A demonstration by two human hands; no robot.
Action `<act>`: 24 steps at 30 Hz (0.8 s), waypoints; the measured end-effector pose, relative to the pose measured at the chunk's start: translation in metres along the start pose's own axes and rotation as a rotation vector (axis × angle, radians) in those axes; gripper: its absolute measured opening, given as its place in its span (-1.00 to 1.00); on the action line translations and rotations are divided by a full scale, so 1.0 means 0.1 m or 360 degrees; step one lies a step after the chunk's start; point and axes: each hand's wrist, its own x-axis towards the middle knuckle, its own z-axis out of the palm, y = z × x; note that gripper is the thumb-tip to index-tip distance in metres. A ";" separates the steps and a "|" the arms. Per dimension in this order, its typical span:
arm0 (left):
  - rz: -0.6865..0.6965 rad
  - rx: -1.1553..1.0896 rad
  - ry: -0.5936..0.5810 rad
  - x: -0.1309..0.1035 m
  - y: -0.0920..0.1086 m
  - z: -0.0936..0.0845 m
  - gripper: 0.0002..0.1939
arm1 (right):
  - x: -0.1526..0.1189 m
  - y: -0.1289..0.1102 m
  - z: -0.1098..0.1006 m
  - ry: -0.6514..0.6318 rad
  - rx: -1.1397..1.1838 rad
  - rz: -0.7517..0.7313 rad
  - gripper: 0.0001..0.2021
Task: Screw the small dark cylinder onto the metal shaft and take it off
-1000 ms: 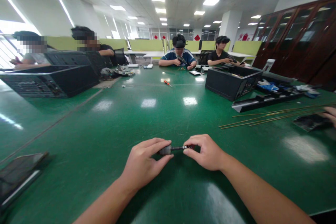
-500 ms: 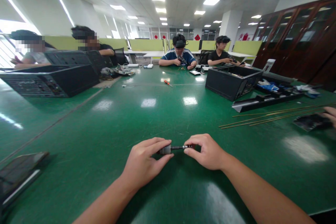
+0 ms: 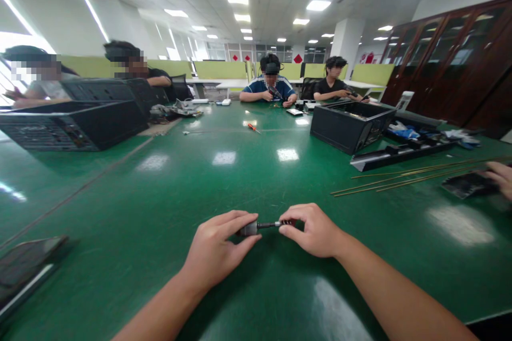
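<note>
Just above the green tabletop, my left hand [image 3: 218,248] is closed around a grey cylinder [image 3: 250,228], thumb below and fingers above. A thin dark shaft [image 3: 266,225] runs out of the cylinder to the right, ending in a short silver section. There my right hand [image 3: 314,230] pinches a dark piece with spiral-looking ridges [image 3: 285,222] between thumb and index finger. Most of that piece is hidden by the fingers, so its exact kind is unclear. The cylinder, shaft and ridged piece lie in one line, nearly level.
An orange screwdriver [image 3: 252,128] lies mid-table. Black computer cases stand at the left [image 3: 100,125] and right [image 3: 348,122]. Thin brass-coloured rods [image 3: 384,184] and another person's hand [image 3: 500,176] on a dark part [image 3: 468,185] are at right. A dark flat panel [image 3: 32,264] lies left. Several people sit opposite.
The view has shifted slightly, moving the scene a little left. Both hands keep their holds, and a bit more of the ridged piece shows beside the right fingertips.
</note>
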 end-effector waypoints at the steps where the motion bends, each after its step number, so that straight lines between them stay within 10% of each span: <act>1: -0.0002 -0.0003 0.0000 0.00 0.00 0.00 -0.71 | 0.00 0.00 0.00 0.0000 0.0002 0.0001 -0.87; 17: -0.0104 -0.0019 -0.0032 0.01 -0.02 -0.05 -0.70 | -0.01 0.00 0.00 -0.0002 -0.0006 0.0027 -0.89; 24: -0.0751 0.0042 -0.0049 0.09 -0.28 -0.13 -0.57 | -0.01 0.03 0.04 -0.0057 0.0027 0.0028 -0.88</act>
